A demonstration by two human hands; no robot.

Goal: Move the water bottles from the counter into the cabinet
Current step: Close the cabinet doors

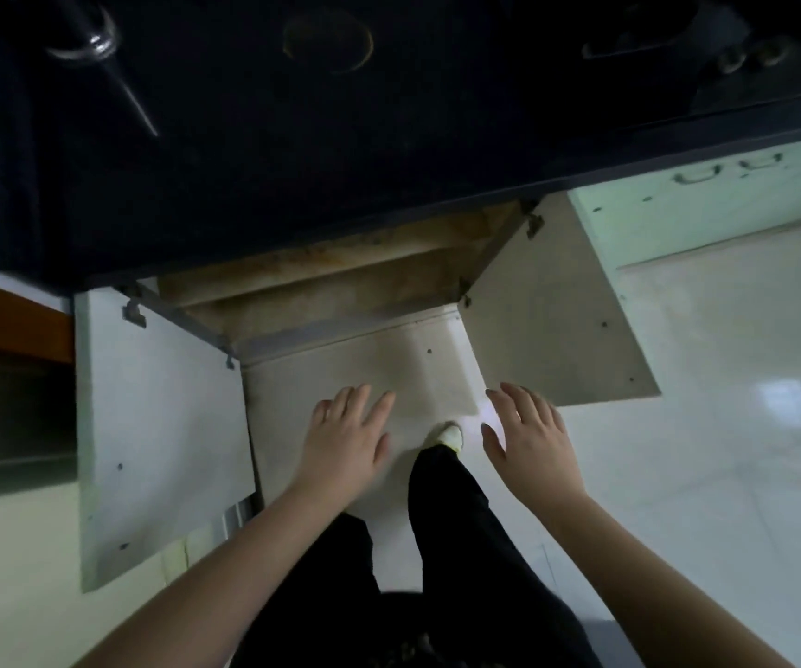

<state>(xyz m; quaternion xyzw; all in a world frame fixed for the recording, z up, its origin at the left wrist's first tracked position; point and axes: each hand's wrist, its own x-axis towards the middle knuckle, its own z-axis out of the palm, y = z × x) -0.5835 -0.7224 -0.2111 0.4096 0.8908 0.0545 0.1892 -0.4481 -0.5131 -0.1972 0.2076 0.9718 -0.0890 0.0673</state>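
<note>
Below the dark counter (pixel 254 176), the cabinet (pixel 340 286) stands with both doors swung wide: the left door (pixel 157 436) and the right door (pixel 557 320). Its brownish shelf interior shows under the counter's edge. My left hand (pixel 345 441) and my right hand (pixel 528 431) hover palm-down over the floor in front of the opening, fingers spread, holding nothing. No water bottle is clearly in view; the counter top is dark and blurred.
A metal utensil (pixel 99 45) lies at the counter's back left, and a round ring mark (pixel 328 38) sits near its middle. Pale green cabinet fronts with handles (pixel 706 176) run to the right. My dark-trousered leg and white shoe (pixel 446 436) stand between my hands on the glossy tiled floor.
</note>
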